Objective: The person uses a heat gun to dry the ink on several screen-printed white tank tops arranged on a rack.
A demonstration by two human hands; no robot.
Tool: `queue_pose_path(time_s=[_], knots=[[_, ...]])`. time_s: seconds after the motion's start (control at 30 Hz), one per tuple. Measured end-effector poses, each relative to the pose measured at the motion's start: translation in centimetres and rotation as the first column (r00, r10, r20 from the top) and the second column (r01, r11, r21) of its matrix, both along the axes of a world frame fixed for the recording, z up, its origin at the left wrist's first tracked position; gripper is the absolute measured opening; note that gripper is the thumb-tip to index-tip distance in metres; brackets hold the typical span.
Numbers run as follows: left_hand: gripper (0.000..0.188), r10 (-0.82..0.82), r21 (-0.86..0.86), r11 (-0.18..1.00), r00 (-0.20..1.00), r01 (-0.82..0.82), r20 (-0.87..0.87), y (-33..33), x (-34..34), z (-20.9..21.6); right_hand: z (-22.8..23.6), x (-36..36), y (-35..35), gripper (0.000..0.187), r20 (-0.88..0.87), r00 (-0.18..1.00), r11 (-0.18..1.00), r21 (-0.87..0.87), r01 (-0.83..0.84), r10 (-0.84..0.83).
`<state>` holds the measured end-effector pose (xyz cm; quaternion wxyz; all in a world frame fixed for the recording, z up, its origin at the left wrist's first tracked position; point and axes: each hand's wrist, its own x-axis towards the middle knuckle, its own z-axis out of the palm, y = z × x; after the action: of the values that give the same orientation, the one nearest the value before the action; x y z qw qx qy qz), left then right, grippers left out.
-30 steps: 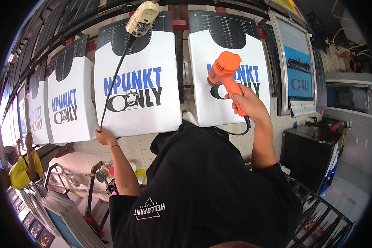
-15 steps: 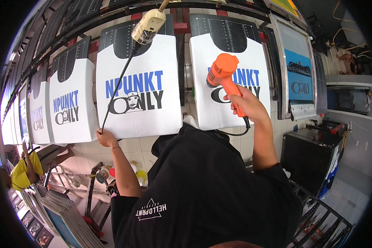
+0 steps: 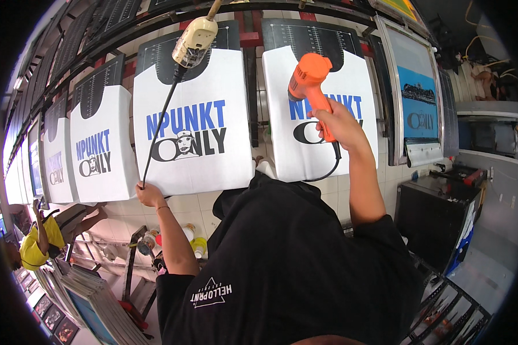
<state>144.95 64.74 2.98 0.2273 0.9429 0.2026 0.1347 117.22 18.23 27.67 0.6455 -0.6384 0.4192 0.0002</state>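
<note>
We have the orange heat gun [image 3: 311, 83] above the shirt-covered right board [image 3: 351, 41], between its side edges and nearer the far edge than our bodies. Our right hand [image 3: 342, 123] is wrapped around its handle. It looks like hard, stiff plastic, probably light enough for one hand; the handle seems the right hold, since the nozzle may be hot. Its cord [image 3: 332, 165] looks limp and loops by the board's near edge, where it could snag or drag across the white shirt [image 3: 292, 154]. That cloth should be soft and easily rumpled.

Our left hand [image 3: 150, 195] grips a black cable [image 3: 166, 109] just beside the near left corner of the middle board [image 3: 221, 35]. The cable slants up over that board's shirt to a beige socket [image 3: 195, 41], partly crossing our view of the print. Beyond the right board's right edge, a framed screen [image 3: 422, 98] limits sideways room. A co-worker in yellow [image 3: 43, 244] is well apart, far left.
</note>
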Motion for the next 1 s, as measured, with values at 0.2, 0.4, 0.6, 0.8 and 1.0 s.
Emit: queue_pose_path(time_s=[0.2,0.4,0.6,0.8,1.0], knots=[[0.036,0.011,0.029,1.000,1.000,-0.011,-0.005,-0.8,-0.6,0.9,0.4,-3.6,2.3,0.042,-0.024,0.993,0.992,0.064,-0.110,0.111],[0.035,-0.004,0.055,0.998,0.999,0.002,0.036,0.0,-0.1,0.2,0.3,-4.9,3.5,0.043,-0.039,0.999,1.000,0.009,-0.005,0.006],[0.035,-0.012,0.002,1.000,0.999,0.012,-0.040,-0.6,-0.3,0.8,0.2,-5.6,3.3,0.044,0.016,1.000,0.997,0.077,0.009,-0.010],[0.027,-0.201,-0.015,0.979,0.977,0.203,0.068,1.2,-0.1,-0.1,-0.8,-2.3,2.0,0.041,0.108,0.987,0.992,0.052,0.111,-0.116],[0.027,-0.193,0.003,0.981,0.980,0.193,0.050,3.1,-1.3,3.7,-1.4,-2.2,1.0,0.042,0.128,0.975,0.983,0.044,0.177,-0.182]])
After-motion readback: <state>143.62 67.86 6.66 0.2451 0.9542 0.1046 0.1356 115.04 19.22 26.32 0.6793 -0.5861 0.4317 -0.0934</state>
